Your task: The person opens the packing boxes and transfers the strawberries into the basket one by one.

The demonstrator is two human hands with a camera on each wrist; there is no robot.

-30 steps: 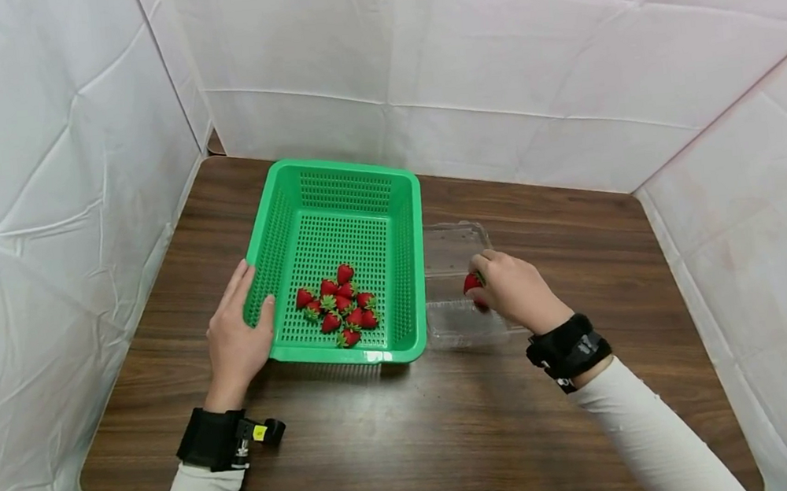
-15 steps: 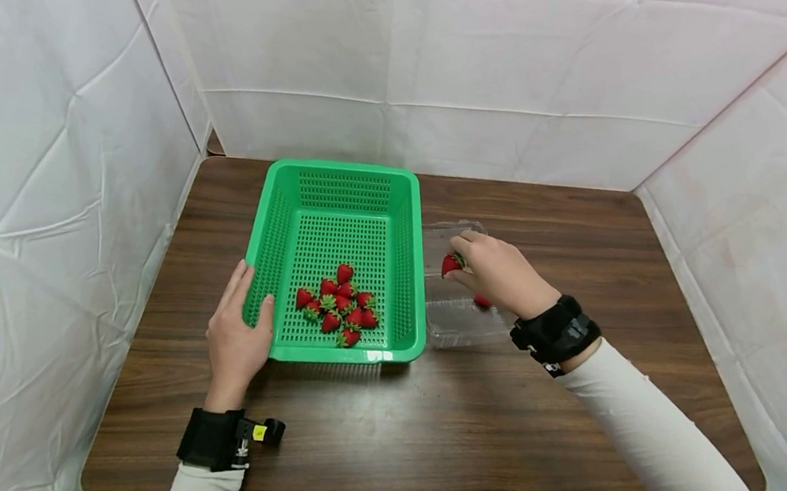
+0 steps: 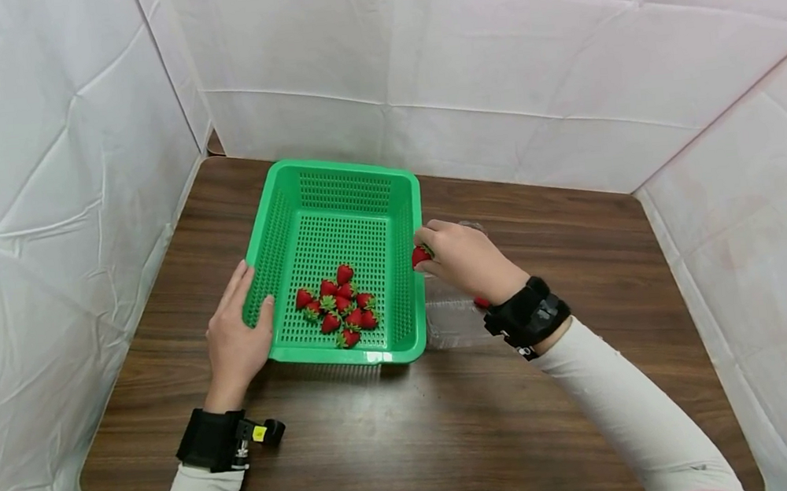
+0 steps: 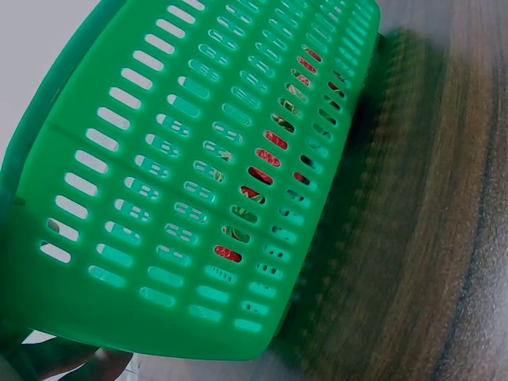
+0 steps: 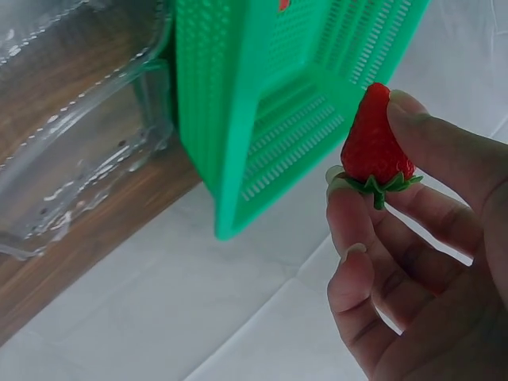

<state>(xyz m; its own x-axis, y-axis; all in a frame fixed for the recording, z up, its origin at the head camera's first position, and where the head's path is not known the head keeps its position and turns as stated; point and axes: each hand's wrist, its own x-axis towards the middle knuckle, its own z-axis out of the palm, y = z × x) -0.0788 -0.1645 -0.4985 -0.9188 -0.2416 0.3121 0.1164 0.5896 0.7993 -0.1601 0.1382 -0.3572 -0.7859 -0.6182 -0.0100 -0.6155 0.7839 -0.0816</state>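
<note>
A green plastic basket (image 3: 343, 166) with slotted walls stands left of the table's middle. Several red strawberries (image 3: 344, 303) with green leaves lie together in its front half. My left hand (image 3: 237, 338) grips the basket's left rim near the front corner, thumb over the edge and fingers along the outside. In the right wrist view, a single strawberry (image 5: 377, 139) is pinched between the thumb and fingers of my right hand (image 5: 429, 246), leaves downward. The head view puts that hand at the basket's right rim.
Right of the basket lies a clear plastic box (image 3: 460, 324), partly covered by my right arm. A strawberry (image 3: 480, 302) shows in it beside my wrist. White sheeting (image 3: 512, 68) rises behind and beside the brown wooden table (image 3: 412, 433).
My right hand has lifted a strawberry out of the clear box and carried it left to the basket's right rim. The left hand and the basket have stayed put.
</note>
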